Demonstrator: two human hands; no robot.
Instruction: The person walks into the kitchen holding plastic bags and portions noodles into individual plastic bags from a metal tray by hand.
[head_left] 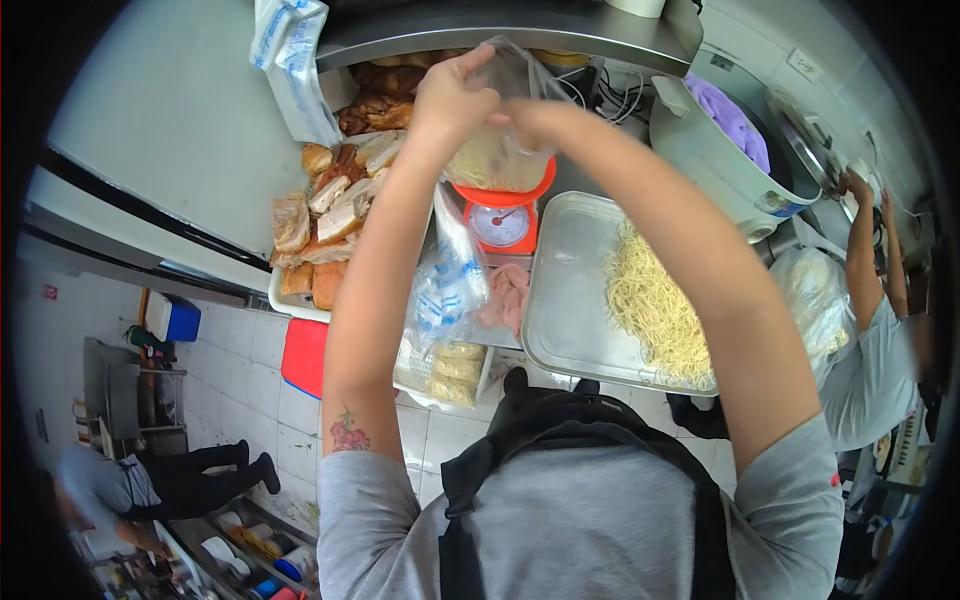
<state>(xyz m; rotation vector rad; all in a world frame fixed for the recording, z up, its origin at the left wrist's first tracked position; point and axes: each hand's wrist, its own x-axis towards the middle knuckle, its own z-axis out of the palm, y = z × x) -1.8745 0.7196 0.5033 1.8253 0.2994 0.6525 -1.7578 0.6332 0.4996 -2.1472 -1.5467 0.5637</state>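
Out of sight, out of focus

The right grip (536, 122) is blurred, its hold on the plastic bag (512, 148) unclear. The right arm (715, 250) hides one side of the tray (570, 295). The scale's (500, 226) figures are too small to read; the top edge crops a white object (638, 7).

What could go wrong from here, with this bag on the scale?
The clear bag might tip off the red scale if the left hand and right hand, both at its upper part, pull it sideways.
Their pull or weight could also disturb the reading.
Loose noodles lie close to the rim of the metal tray, so a bump may push strands over.
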